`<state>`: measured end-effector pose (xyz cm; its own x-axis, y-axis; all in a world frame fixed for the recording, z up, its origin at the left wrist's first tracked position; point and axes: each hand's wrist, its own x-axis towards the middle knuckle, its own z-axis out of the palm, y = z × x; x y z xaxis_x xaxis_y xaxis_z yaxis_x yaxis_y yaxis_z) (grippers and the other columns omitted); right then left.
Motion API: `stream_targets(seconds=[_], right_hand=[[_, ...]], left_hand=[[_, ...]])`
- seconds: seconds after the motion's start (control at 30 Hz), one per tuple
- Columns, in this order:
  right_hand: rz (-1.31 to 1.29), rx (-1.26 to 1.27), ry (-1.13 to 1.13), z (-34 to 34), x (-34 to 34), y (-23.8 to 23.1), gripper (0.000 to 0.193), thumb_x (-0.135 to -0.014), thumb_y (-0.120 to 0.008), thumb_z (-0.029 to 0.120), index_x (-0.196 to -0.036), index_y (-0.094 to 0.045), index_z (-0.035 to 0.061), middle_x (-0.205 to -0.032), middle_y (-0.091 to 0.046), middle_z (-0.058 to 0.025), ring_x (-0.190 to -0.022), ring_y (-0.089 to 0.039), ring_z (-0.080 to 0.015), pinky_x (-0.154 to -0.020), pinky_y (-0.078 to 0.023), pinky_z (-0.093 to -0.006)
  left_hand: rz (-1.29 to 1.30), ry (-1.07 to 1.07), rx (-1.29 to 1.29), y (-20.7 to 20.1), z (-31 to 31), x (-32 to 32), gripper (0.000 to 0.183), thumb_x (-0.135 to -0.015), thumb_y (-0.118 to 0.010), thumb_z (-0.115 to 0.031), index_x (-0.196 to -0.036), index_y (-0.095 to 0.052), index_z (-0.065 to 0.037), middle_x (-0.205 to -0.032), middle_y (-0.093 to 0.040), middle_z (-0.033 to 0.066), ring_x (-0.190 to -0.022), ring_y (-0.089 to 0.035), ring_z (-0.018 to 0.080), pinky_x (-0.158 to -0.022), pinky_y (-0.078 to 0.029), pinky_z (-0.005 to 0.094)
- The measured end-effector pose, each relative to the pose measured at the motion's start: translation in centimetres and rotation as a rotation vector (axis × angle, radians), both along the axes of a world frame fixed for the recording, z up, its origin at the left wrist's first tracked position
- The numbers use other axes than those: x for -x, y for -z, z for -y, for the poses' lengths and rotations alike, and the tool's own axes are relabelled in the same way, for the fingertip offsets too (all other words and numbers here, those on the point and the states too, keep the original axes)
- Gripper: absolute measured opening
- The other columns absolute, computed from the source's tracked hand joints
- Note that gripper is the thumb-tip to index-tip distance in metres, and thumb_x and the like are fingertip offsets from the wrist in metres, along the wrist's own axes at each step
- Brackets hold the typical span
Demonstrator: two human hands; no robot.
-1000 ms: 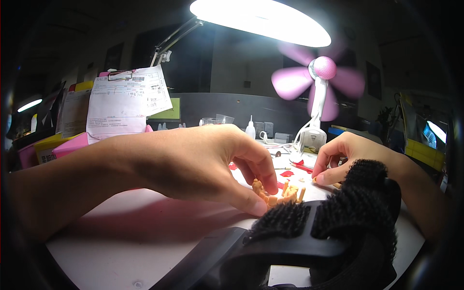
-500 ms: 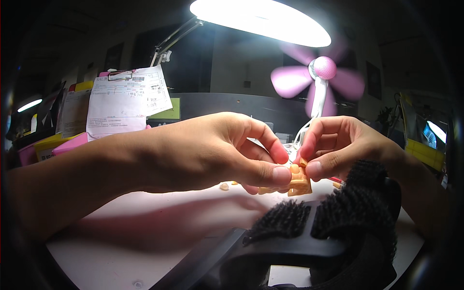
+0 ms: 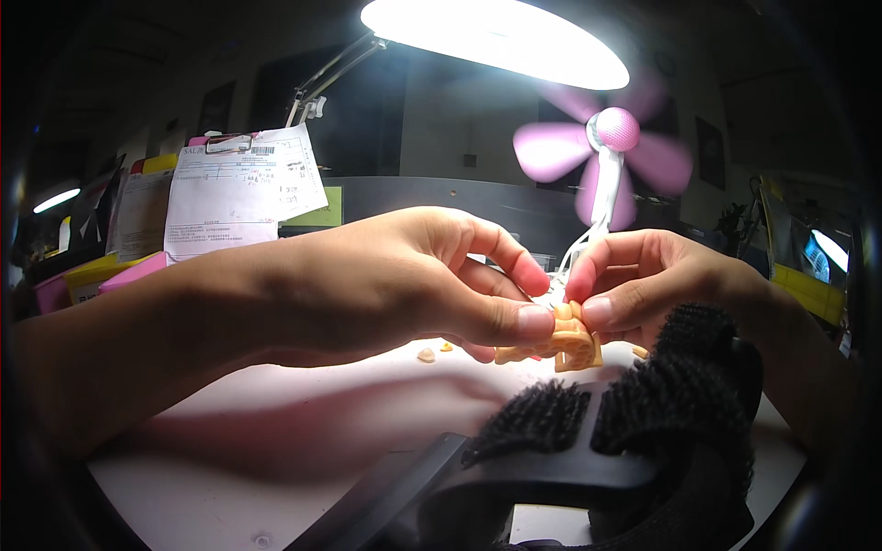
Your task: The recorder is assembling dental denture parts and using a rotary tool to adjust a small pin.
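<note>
Room: dark, wall dim behind, light mostly from the lamp overhead.
Work surface: white table (image 3: 211, 450), pinkish shadow across its left part, dark partition (image 3: 404, 195) at the back.
Foreground: black bristled frame (image 3: 680, 386), low and right of centre, blocks part of the table.
Left hand: (image 3: 423, 285) comes in from the left, thumb in front and fingers behind, holding the tan dental model by its left part.
Lamp: white, long oval head (image 3: 496, 37), lit, on a jointed arm at upper left.
Right hand: (image 3: 657, 275) thumb and index finger narrowed to a pinch on the small piece at the model's upper right; other fingers curled.
Fan: pink blades, pink hub (image 3: 618, 129), white stand, blades blurred, behind the hands.
Paperwork: white sheets (image 3: 220, 197) under a clip, upright at left, pink box (image 3: 138, 275) below them.
Right side: yellow bin (image 3: 808, 298), partly in the dark.
Model: tan dental model (image 3: 565, 344), between the hands, right of centre, right end tilted toward the camera. Table contact: cannot tell.
Piece: small tan piece (image 3: 576, 311), at right fingertips, against model's top edge. Seated or not: cannot tell.
Bits: pale chip (image 3: 426, 355) and yellow crumb (image 3: 446, 347), near each other on the table, below left hand.
</note>
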<state>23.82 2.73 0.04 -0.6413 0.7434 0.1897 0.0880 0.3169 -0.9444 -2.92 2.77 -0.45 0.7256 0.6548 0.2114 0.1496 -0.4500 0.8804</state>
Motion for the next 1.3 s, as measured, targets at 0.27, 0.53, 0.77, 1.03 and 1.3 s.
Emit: stream_targets(seconds=[0.27,0.53,0.77,1.03,1.3], right_hand=[[-0.020,0.071,0.040,0.2,0.1,-0.6,0.026,-0.089,-0.075,-0.001,-0.114,-0.068,-0.0005,-0.118,-0.069,-0.0152,-0.113,-0.069,-0.0230,-0.108,-0.052,-0.0393],[0.024,-0.202,0.040,1.3,1.2,-0.3,0.048,-0.083,-0.088,0.013,-0.122,-0.061,0.0042,-0.121,-0.067,-0.0116,-0.118,-0.064,-0.0199,-0.106,-0.051,-0.0348],[0.013,-0.284,0.111,1.7,1.7,-0.3,0.044,-0.083,-0.088,0.011,-0.117,-0.062,0.0033,-0.114,-0.068,-0.0101,-0.112,-0.066,-0.0184,-0.103,-0.053,-0.0343],[0.025,-0.373,0.226,2.1,2.4,-0.2,0.047,-0.082,-0.091,0.018,-0.117,-0.063,0.0034,-0.112,-0.069,-0.0102,-0.110,-0.067,-0.0179,-0.103,-0.053,-0.0341],[0.153,-0.630,0.349,1.2,1.6,-0.6,0.052,-0.079,-0.094,0.023,-0.116,-0.062,0.0039,-0.108,-0.069,-0.0097,-0.108,-0.067,-0.0181,-0.102,-0.054,-0.0366]], left_hand=[[0.054,0.006,0.057,0.1,-0.2,0.0,0.034,-0.099,-0.073,-0.013,-0.125,-0.057,0.001,-0.112,-0.071,0.0138,-0.105,-0.065,0.0174,-0.091,-0.051,0.0337],[0.196,0.031,0.235,-0.2,-0.3,0.1,0.027,-0.099,-0.072,-0.011,-0.123,-0.062,-0.002,-0.116,-0.069,0.0135,-0.108,-0.066,0.0188,-0.092,-0.052,0.0313],[0.216,0.021,0.202,-0.2,0.3,0.1,0.031,-0.097,-0.073,-0.009,-0.125,-0.061,-0.001,-0.117,-0.067,0.0134,-0.108,-0.065,0.0188,-0.093,-0.054,0.0320],[0.234,0.056,0.195,-0.4,0.4,0.1,0.034,-0.097,-0.074,-0.011,-0.126,-0.060,-0.001,-0.119,-0.065,0.0142,-0.108,-0.064,0.0189,-0.093,-0.054,0.0326],[0.165,0.038,0.040,-0.7,0.3,-0.1,0.039,-0.097,-0.074,-0.015,-0.129,-0.056,-0.003,-0.120,-0.064,0.0150,-0.108,-0.064,0.0203,-0.097,-0.052,0.0409]])
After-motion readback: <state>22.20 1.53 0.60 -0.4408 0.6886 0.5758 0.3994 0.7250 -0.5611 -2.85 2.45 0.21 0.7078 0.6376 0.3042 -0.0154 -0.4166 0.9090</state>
